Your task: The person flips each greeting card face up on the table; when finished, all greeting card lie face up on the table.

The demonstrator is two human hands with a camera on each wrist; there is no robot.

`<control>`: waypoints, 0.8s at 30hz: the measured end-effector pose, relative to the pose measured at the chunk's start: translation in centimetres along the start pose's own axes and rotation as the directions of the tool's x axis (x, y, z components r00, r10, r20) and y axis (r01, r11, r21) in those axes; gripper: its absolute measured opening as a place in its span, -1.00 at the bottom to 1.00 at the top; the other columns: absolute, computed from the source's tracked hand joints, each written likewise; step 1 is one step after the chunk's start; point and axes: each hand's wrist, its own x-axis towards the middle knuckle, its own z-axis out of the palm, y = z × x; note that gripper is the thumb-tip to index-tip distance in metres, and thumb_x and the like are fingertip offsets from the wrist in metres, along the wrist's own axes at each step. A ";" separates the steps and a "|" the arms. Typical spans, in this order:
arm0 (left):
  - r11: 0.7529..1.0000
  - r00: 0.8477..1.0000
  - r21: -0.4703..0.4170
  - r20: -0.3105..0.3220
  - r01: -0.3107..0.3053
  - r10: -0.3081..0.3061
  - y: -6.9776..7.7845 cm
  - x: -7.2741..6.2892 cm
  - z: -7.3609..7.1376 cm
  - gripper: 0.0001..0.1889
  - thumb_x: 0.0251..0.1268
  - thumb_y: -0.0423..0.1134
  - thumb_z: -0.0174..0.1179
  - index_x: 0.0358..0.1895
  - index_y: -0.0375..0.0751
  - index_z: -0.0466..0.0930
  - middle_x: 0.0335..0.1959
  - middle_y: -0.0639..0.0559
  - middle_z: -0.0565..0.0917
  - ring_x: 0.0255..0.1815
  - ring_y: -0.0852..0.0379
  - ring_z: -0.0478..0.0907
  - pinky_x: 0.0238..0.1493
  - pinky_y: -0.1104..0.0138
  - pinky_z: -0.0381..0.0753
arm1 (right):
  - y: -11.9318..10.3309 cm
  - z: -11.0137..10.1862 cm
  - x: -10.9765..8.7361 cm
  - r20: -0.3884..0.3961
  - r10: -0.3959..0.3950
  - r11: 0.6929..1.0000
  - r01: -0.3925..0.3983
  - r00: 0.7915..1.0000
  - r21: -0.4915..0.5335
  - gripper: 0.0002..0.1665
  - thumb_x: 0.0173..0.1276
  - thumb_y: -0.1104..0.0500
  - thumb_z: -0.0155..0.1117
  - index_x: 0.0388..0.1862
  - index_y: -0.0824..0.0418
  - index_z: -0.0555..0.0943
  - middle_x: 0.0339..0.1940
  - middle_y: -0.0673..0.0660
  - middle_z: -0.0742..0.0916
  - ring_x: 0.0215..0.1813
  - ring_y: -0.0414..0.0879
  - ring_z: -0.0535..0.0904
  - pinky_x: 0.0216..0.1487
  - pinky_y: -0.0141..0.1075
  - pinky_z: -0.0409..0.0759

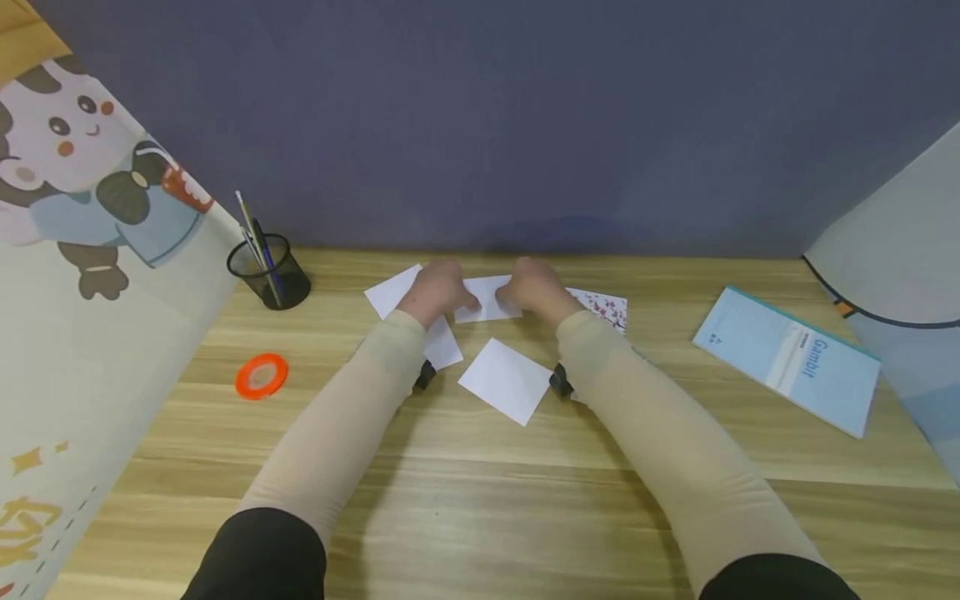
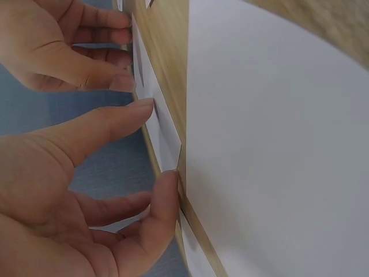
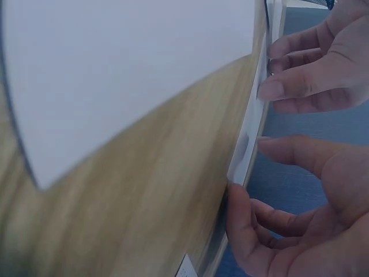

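Note:
At the far side of the table, both hands hold a small white paper between them. My left hand grips its left end, thumb over the paper and a fingertip at the corner in the left wrist view. My right hand has the right end, its thumb at the edge and a curled finger by the corner. Closer to the body lies a white square of paper. Another white sheet is partly hidden under the left hand and wrist. Behind the right wrist shows a blossom-printed paper.
A black mesh pen cup with several pens stands at the back left, an orange tape roll in front of it. On the right lies a light blue notebook. A dark panel rises along the table's far edge.

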 end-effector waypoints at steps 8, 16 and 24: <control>1.000 1.000 0.018 -0.027 -0.015 0.016 0.1 0.0 0.2 -0.70 0.31 -0.06 0.47 -0.30 -0.23 0.66 -0.20 -0.07 0.66 -0.15 -0.01 0.54 0.14 0.07 0.71 | 2.8 1.9 5.3 0.021 0.003 0.999 -0.004 1.000 0.044 -0.68 0.20 0.02 0.34 -0.62 0.12 0.48 -0.63 0.02 0.58 -0.54 -0.07 0.48 -0.44 -0.19 0.55; 0.999 0.997 0.046 -0.064 -0.029 0.032 0.4 -0.1 0.2 -0.72 0.40 -0.07 0.39 -0.26 -0.26 0.69 -0.18 -0.08 0.68 -0.20 -0.01 0.53 0.08 0.08 0.70 | 0.3 -0.1 0.1 -0.038 -0.008 0.998 0.010 0.999 0.057 -0.44 0.55 -0.12 0.24 -0.63 0.12 0.45 -0.73 -0.01 0.54 -0.61 -0.12 0.44 -0.32 -0.23 0.57; 1.000 0.998 0.026 -0.070 -0.004 0.006 0.0 0.1 0.5 -0.60 0.43 -0.09 0.37 0.09 -0.38 0.69 0.18 -0.23 0.71 0.12 -0.15 0.64 0.33 0.01 0.67 | 1.0 0.0 0.2 -0.021 0.043 0.973 -0.037 0.999 0.227 -0.56 0.45 -0.05 0.35 -0.54 0.13 0.46 -0.71 -0.01 0.56 -0.61 -0.12 0.56 -0.36 -0.29 0.60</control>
